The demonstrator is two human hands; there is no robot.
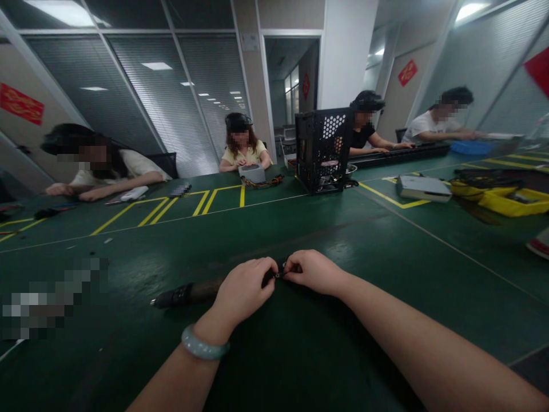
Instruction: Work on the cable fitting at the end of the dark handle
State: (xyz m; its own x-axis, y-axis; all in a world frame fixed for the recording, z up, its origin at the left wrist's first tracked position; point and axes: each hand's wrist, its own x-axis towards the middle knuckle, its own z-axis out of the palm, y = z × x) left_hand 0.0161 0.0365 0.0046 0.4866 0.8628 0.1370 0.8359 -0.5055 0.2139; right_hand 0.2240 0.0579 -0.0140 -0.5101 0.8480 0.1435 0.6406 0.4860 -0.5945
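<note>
A dark, long-bodied electric screwdriver (189,294) with a metal tip lies on the green table, its tip pointing left. My left hand (246,286), with a pale green bangle (203,344) on the wrist, is closed over its rear part, which the hand mostly hides. Right at the fingertips of both hands is a small dark piece (278,276) with a brassy glint, in line with the screwdriver's body. My right hand (315,272) pinches at this piece from the right, fingers curled together. Whether the piece belongs to the screwdriver I cannot tell.
Beyond my hands stands a black computer case (323,150). A power supply (252,173) with cables sits before a co-worker. At right are a flat grey box (424,187) and a yellow tray (514,200). Several people work around the table. Yellow tape (206,200) marks its surface.
</note>
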